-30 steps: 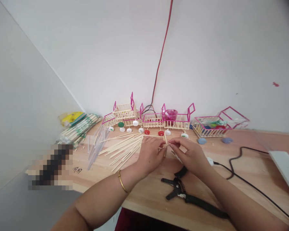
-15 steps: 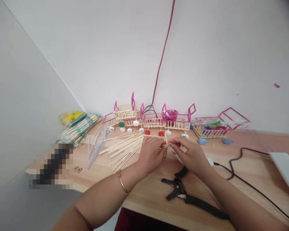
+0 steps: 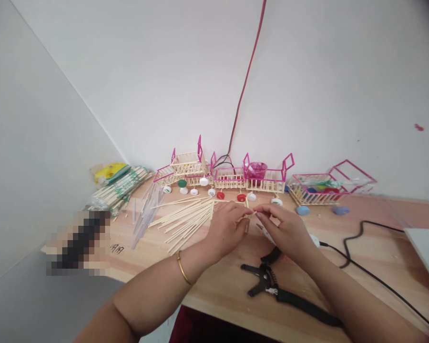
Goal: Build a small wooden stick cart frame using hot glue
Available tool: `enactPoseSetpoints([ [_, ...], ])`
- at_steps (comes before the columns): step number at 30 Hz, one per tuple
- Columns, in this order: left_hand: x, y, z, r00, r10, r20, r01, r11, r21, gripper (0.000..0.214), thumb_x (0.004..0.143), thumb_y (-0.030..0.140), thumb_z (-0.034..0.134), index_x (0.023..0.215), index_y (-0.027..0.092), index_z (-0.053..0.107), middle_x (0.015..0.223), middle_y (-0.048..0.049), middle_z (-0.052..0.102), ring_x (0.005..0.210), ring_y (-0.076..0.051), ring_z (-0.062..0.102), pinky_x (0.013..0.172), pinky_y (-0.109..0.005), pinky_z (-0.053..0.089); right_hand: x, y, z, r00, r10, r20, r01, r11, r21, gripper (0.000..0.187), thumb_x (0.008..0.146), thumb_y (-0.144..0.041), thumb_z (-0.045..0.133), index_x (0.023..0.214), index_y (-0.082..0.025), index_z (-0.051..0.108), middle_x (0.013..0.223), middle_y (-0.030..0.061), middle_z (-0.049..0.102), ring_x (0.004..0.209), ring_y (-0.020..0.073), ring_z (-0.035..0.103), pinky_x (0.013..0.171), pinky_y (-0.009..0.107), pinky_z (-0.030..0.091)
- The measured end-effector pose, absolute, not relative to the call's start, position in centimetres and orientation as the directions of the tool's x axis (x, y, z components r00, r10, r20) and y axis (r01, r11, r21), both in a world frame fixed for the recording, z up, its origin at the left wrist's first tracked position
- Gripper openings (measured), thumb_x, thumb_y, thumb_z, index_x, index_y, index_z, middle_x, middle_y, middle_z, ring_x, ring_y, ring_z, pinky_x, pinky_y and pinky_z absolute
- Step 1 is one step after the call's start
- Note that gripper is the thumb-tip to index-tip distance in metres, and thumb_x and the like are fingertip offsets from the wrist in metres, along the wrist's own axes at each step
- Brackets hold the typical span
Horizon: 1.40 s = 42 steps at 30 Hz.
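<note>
My left hand (image 3: 228, 227) is closed, its fingertips pinched at the near corner of a small frame of thin wooden sticks (image 3: 248, 204) on the table. Facing it, my right hand (image 3: 285, 229) pinches a short piece of wooden stick (image 3: 254, 213) between thumb and forefinger, close to the left fingertips. The fingers partly hide the frame. Loose wooden sticks (image 3: 184, 220) fan out left of my left hand. Beneath my right hand lies a white corded tool (image 3: 266, 233) with a dark pointed tip. Black-handled wire cutters or strippers (image 3: 266, 280) rest in front.
Small stick carts with bottle-cap wheels (image 3: 268, 183) line the wall, one with a pink-stained cup (image 3: 257, 172). Clear strips (image 3: 146, 219) and bagged sticks (image 3: 123, 188) are at the left. A black cord (image 3: 346, 247) and a white box (image 3: 423, 252) occupy the right side.
The view has shifted slightly, moving everything a little to the right. My fingertips stay together at the frame, with the left fingers slightly closer to the right ones.
</note>
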<state>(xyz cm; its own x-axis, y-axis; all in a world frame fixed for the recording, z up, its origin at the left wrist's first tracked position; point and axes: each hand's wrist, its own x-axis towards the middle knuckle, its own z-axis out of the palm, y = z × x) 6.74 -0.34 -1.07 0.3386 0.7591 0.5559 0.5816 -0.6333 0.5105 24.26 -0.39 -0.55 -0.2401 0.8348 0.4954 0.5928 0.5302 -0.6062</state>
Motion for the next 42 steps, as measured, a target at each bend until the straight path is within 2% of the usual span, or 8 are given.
enactPoseSetpoints([
  [7,6.73,-0.25,-1.14,0.336,0.765,0.55,0.589,-0.626,0.512,0.021,0.081,0.017,0.059,0.101,0.018,0.062,0.095,-0.0056,0.066,0.093,-0.021,0.056,0.083,-0.035,0.042,24.29,-0.48,-0.56,-0.248,0.815,0.524,0.602,0.553,-0.576,0.017,0.089,-0.028,0.049,0.093,-0.021,0.064,0.089,0.0039,0.068,0.082,0.019,0.062,0.075,0.032,0.047],
  [23,7.04,-0.17,-1.59,0.319,0.766,0.558,0.597,-0.62,0.51,0.013,0.08,0.016,0.061,0.092,0.019,0.064,0.092,-0.0022,0.067,0.09,-0.018,0.057,0.082,-0.033,0.041,24.08,-0.52,-0.58,-0.299,0.762,0.575,0.637,0.608,-0.474,0.016,0.09,-0.024,0.048,0.094,-0.02,0.063,0.09,0.0056,0.067,0.085,0.0207,0.061,0.076,0.034,0.046],
  [42,7.26,-0.15,-1.67,0.329,0.763,0.556,0.607,-0.622,0.494,0.013,0.083,0.017,0.057,0.093,0.02,0.064,0.093,-0.0028,0.067,0.09,-0.019,0.058,0.081,-0.033,0.041,24.19,-0.46,-0.63,-0.293,0.774,0.56,0.64,0.595,-0.487,0.015,0.09,-0.026,0.049,0.094,-0.02,0.062,0.088,0.0057,0.066,0.081,0.0197,0.06,0.073,0.034,0.046],
])
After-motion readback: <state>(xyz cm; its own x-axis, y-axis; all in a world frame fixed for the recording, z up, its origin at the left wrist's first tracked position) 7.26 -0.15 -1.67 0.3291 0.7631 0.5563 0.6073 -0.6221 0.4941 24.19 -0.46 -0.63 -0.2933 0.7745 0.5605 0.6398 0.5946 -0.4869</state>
